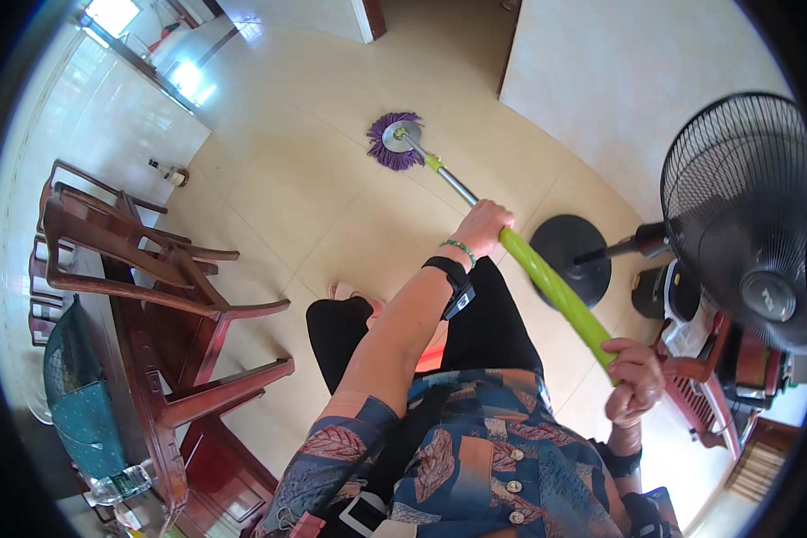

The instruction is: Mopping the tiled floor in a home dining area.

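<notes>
A mop (pixel 551 285) with a bright green handle and a silver lower pole slants across the view. Its round head of purple strands (pixel 393 164), around a metal disc, rests on the tiled floor ahead of me. My left hand (pixel 484 228) is wrapped round the mop where the silver pole meets the green grip. A green bead bracelet and a black wrist strap are on that arm. Near the top end of the handle, to my right, my right hand (pixel 633 380) is closed on the green grip.
A black standing fan (pixel 735 224) with a round base (pixel 572 262) stands close on my right, beside a black bin (pixel 668 291) and a reddish wooden chair (pixel 704 403). Dark wooden chairs (pixel 152 269) crowd the left. A bottle (pixel 170 173) lies by the wall. A wall corner juts ahead right.
</notes>
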Action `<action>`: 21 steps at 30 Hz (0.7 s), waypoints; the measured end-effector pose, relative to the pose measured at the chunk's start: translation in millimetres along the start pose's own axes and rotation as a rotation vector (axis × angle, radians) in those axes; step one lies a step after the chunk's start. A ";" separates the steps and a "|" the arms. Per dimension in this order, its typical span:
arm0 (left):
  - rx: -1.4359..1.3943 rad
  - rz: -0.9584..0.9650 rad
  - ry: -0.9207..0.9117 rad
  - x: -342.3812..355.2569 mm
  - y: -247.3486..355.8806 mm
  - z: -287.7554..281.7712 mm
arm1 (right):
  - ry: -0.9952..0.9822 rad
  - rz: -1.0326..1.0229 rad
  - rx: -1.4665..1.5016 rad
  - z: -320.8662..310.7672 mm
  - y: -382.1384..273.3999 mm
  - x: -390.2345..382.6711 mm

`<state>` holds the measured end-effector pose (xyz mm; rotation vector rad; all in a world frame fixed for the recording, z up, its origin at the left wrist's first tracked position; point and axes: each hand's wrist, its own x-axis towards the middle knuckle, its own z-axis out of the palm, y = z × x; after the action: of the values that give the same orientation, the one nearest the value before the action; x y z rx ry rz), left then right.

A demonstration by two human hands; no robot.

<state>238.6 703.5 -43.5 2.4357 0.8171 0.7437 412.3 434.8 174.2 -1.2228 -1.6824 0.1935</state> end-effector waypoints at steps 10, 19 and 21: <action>0.106 -0.176 -0.005 -25.0 -131.8 -67.2 | -0.338 -0.183 0.188 108.8 52.7 63.8; 0.166 -0.411 0.152 -130.9 -190.7 -129.8 | -0.577 -0.279 0.341 196.1 57.4 92.1; 0.191 -0.469 0.149 -158.5 -188.0 -134.3 | -0.613 -0.270 0.367 205.0 54.8 85.9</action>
<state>-27.0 768.3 -104.8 2.2272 1.5109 0.6911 287.8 609.6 94.5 -0.6808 -2.1892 0.7323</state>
